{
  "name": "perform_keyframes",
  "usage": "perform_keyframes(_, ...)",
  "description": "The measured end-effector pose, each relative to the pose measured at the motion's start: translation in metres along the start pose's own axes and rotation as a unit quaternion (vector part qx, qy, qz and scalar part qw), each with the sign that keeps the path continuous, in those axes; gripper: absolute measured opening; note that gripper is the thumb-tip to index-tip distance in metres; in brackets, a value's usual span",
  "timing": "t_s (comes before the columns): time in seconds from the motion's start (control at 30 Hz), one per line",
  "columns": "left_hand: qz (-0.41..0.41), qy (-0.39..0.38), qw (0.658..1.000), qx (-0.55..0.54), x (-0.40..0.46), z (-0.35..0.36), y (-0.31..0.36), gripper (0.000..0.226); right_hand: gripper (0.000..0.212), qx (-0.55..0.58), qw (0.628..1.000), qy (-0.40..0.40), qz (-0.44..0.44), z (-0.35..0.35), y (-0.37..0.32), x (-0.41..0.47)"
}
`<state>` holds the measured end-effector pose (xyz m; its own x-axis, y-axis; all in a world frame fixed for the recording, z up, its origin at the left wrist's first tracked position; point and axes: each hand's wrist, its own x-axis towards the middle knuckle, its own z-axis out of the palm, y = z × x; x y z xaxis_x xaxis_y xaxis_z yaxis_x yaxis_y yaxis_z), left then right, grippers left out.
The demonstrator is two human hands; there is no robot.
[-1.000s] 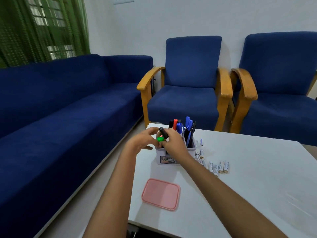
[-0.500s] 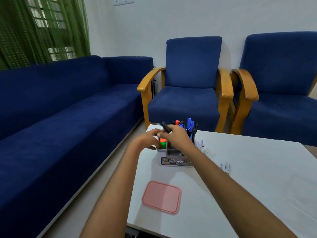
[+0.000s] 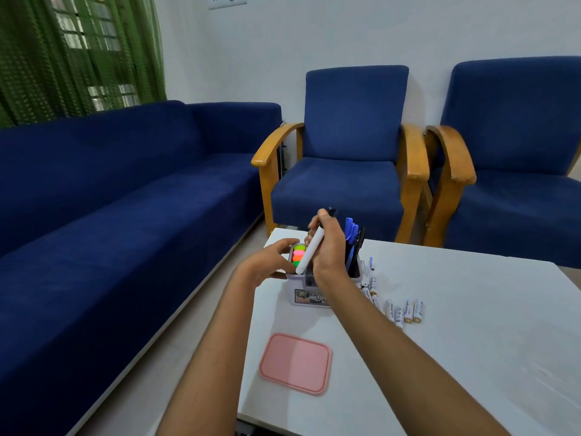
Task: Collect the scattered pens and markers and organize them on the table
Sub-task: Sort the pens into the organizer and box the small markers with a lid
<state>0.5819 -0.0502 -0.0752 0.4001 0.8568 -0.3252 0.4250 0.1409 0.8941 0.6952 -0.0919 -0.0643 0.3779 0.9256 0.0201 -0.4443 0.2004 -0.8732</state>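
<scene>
over the organizer a light, stiff white marker is gripped mid-barrel by the right hand; the left hand seems relaxed beside it.

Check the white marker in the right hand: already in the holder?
Not fully. The white marker is tilted, its lower end at the organizer's rim, gripped by the right hand.

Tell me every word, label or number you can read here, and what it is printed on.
None can be read for sure.
Pen holder: a printed label on its front, too blurred to read.
Small white tubes lying on the table: lettering along each, too small to read.
White marker held in the right hand: no print visible.
Pink lid: plain.
</scene>
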Motion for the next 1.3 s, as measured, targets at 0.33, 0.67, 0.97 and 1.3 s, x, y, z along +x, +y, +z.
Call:
perform_keyframes(0.33, -0.011, 0.001, 0.995, -0.096, -0.001, -0.010, 0.003, 0.053, 0.018, -0.448, 0.863, -0.116, -0.202, -0.008, -0.013, -0.003)
perform_keyframes(0.67, 0.156, 0.453, 0.845, -0.236, -0.019, 0.042, 0.015, 0.021, 0.065, -0.700, 0.633, -0.164, -0.287, -0.012, 0.006, -0.014)
perform_keyframes(0.97, 0.439, 0.413, 0.796, 0.058, -0.035, 0.162, 0.033, 0.019, 0.020, -0.525, 0.816, 0.128, -0.207, -0.134, -0.041, 0.004)
perform_keyframes(1.3, 0.308, 0.203, 0.910, 0.188, -0.020, 0.225, -0.026, 0.057, 0.077, -0.480, 0.873, -0.083, 0.020, -0.236, -0.027, -0.033)
